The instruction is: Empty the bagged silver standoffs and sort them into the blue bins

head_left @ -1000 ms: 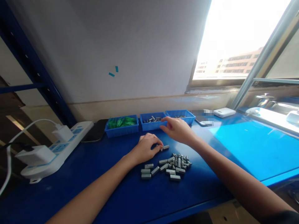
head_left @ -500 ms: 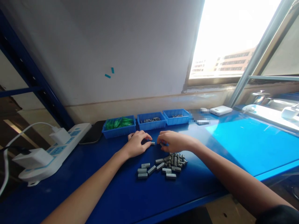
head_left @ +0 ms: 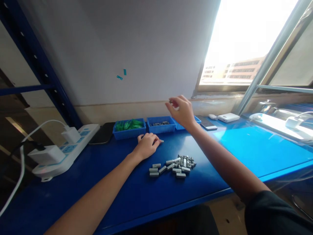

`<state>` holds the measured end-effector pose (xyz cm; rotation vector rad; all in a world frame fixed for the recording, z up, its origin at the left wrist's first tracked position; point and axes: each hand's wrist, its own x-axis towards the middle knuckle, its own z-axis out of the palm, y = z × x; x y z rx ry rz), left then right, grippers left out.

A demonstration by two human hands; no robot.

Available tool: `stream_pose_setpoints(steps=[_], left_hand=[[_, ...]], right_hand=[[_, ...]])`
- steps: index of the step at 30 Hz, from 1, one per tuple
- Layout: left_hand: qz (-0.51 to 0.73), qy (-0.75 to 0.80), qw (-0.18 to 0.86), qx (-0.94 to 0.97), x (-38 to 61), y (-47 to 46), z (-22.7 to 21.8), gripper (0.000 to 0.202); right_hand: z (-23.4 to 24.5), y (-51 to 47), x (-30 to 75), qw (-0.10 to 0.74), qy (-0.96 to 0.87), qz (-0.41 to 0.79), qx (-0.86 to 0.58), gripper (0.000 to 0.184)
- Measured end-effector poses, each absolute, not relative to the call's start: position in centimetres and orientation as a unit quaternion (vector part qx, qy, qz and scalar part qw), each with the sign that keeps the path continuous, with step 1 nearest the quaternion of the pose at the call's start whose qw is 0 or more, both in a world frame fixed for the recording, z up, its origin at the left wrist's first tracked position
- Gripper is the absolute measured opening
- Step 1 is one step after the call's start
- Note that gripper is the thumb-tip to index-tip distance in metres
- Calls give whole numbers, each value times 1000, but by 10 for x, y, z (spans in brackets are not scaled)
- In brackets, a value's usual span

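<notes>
While left hand (head_left: 146, 147) pinches grey piece (head_left: 161, 141) on bench (head_left: 127, 195), right hand (head_left: 181, 111) grip hovers pinched above tray (head_left: 197, 120)

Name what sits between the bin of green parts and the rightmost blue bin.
The middle blue bin, holding small grey pieces, seen in the head view. The right hand partly hides the rightmost blue bin.

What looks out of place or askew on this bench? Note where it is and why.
Grey blocks lie in a loose heap on the blue table, pointing every way, outside the blue trays behind them. Two teal scraps stick crooked on the wall. Nothing looks broken.
</notes>
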<state>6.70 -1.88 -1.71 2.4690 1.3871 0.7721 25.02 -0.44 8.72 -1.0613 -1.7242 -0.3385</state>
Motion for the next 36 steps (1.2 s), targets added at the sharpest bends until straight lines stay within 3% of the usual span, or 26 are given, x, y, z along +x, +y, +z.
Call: stream_pose_setpoints(steps=[4,8,11,16,20,23,28,32,34,36], left_hand=[[309,505,124,797,62,-12,-14,37],[349,511,157,770,61,-9,-13,42],[377,492,174,765,63,-9,-13,45],[397,419,257,775,61,-11,-7,57],[219,383,274,855,50,-27,8,55],[108,370,221,896,41,-51,21,55],[98,335,152,925,45,-85,24,69],[90,272,132,949,65,-98,11,79],[77,267,131,952,75,-102,5,76],[71,280,128,949,82,-104,2,67]], right_hand=[[52,2,241,348,-827,-71,-437,33],[17,-12,233,283,-884,-23,-372,21],[10,-18,229,296,-876,-41,-378,11],[34,-30,230,393,-845,-112,-345,15],[65,-38,233,514,-777,-159,-327,20],[71,-21,239,537,-742,-163,-367,24],[40,0,263,363,-804,-70,-467,41],[19,-46,291,235,-852,24,-467,50],[13,-78,303,195,-875,67,-439,60],[8,-105,311,173,-901,89,-388,82]])
